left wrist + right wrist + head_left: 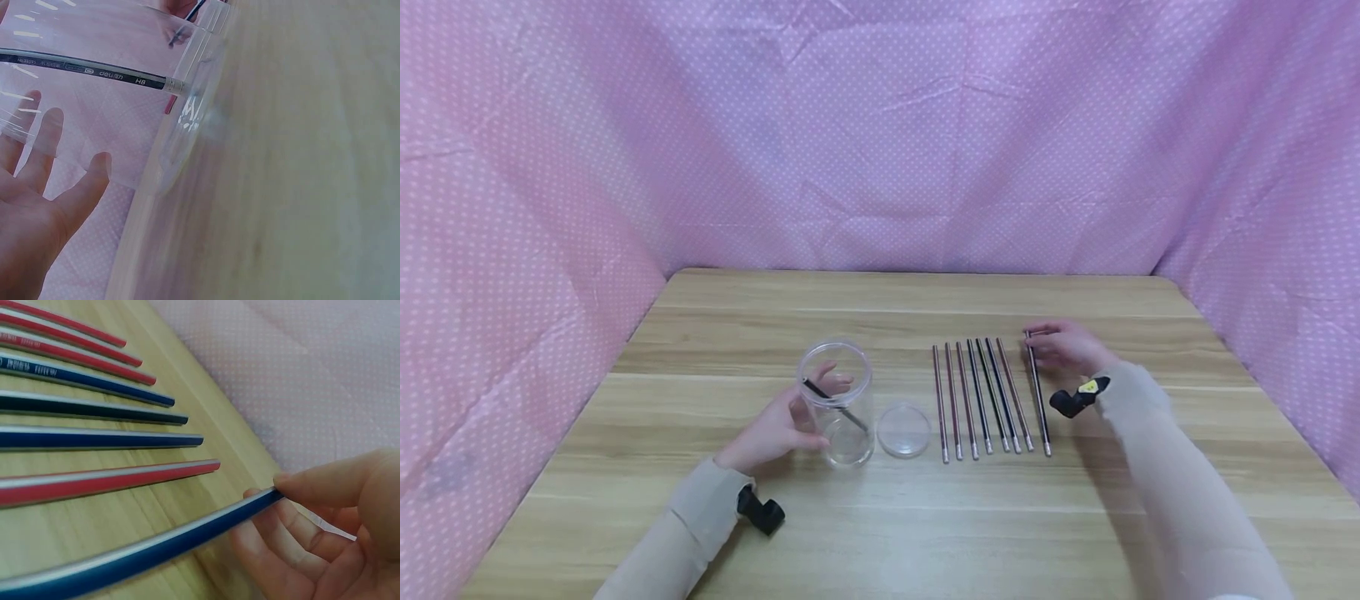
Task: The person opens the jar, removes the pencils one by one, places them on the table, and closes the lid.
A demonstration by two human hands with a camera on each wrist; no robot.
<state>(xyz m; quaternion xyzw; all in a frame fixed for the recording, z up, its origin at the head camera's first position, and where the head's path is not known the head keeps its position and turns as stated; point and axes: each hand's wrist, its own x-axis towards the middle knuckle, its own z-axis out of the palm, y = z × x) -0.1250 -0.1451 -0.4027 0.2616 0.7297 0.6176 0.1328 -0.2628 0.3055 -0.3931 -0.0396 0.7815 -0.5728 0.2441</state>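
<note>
A clear plastic jar (867, 400) stands upright on the table, with one dark pencil (94, 70) leaning inside, marked HB. My left hand (775, 433) holds the jar from its left side, thumb in front and fingers behind, seen partly through the wall. At the right, my right hand (1063, 346) pinches the far end of a blue pencil (144, 555) between thumb and fingers. That end is raised a little off the wood in the right wrist view. Left of it lies a row of red, blue and dark green pencils (977, 400), their silver ends toward me.
A round clear lid (904, 432) lies between the jar and the pencil row. The wooden table (880, 533) ends at the back against a pink dotted cloth (880, 167), which also hangs at both sides.
</note>
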